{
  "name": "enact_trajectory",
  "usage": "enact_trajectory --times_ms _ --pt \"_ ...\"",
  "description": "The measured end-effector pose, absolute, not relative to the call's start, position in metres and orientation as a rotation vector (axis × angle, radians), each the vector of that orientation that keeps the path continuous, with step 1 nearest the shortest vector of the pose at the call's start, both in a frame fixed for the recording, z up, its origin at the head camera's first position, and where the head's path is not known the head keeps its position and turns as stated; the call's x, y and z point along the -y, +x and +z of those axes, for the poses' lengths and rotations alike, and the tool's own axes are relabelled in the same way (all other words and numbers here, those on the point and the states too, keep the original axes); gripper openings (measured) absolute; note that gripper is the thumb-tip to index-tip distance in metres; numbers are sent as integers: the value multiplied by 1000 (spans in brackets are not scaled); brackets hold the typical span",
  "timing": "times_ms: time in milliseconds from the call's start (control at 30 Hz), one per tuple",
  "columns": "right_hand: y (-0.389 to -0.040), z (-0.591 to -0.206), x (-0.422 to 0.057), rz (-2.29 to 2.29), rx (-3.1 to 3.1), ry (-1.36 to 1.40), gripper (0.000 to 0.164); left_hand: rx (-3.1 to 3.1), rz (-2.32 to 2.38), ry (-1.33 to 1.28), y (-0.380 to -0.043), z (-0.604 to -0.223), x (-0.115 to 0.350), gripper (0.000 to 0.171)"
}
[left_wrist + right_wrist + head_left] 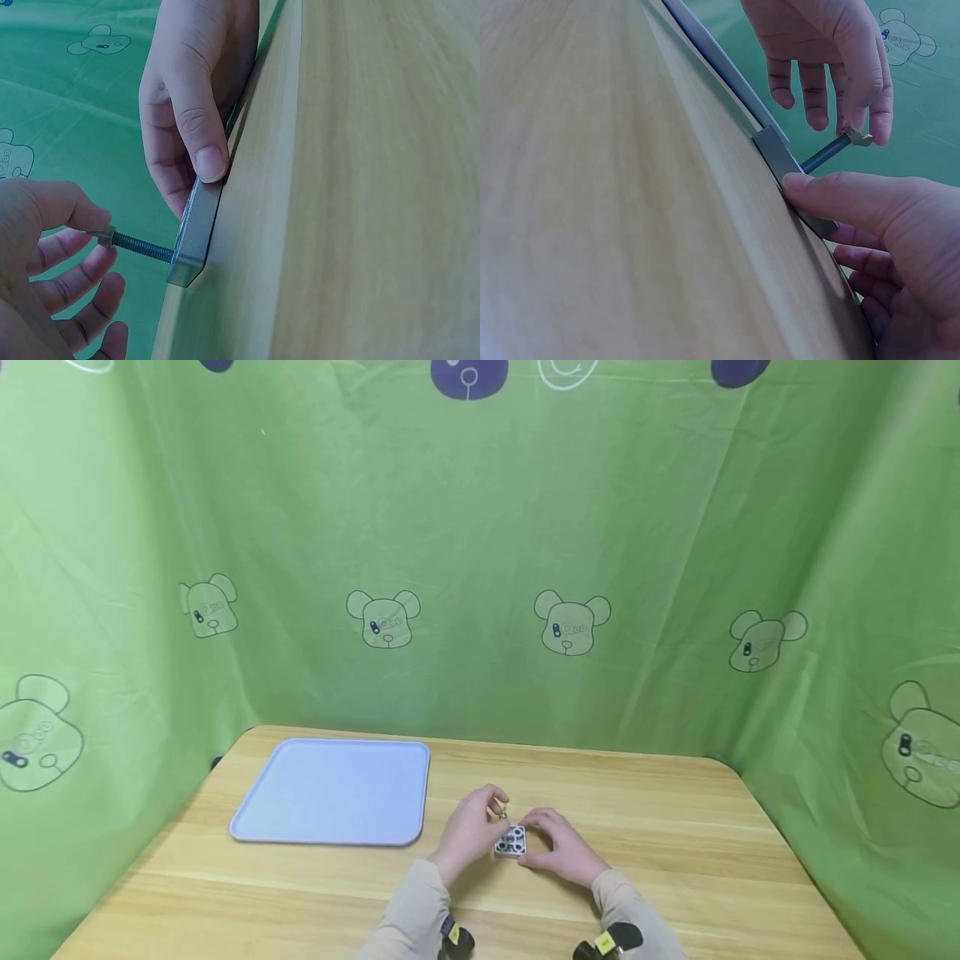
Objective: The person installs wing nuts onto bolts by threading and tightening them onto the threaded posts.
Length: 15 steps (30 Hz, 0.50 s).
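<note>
A small grey square block (511, 853) with several round holes in its top lies flat on the wooden table. My left hand (470, 831) pinches the head of a threaded bolt (142, 246) between thumb and fingers, the other fingers loosely bent. The bolt stands up from the block's top near one end; how deep it sits is hidden. On the block's right side, my right hand (562, 852) grips it, with the thumb on the near edge and fingers on the far side. In the right wrist view, the bolt's winged-looking head (859, 137) touches the left fingertips.
A light blue-grey tray (330, 841) with a raised rim lies on the left of the table (637, 802), left of my hands. Green curtains (480, 527) with bear-face prints hang behind the table and at both sides.
</note>
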State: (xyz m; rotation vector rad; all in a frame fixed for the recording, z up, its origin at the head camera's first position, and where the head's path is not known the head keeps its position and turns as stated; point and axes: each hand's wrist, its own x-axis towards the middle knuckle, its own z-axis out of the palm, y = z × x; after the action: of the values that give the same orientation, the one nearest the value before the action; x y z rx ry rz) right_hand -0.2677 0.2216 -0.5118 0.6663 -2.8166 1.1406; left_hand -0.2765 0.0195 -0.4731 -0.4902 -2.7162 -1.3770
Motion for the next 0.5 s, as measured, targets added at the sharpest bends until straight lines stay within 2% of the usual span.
enact_trajectory --times_ms 500 --pt "-268 -513 -222 1147 2827 666 60 2707 -1372 -469 -274 -474 -20 18"
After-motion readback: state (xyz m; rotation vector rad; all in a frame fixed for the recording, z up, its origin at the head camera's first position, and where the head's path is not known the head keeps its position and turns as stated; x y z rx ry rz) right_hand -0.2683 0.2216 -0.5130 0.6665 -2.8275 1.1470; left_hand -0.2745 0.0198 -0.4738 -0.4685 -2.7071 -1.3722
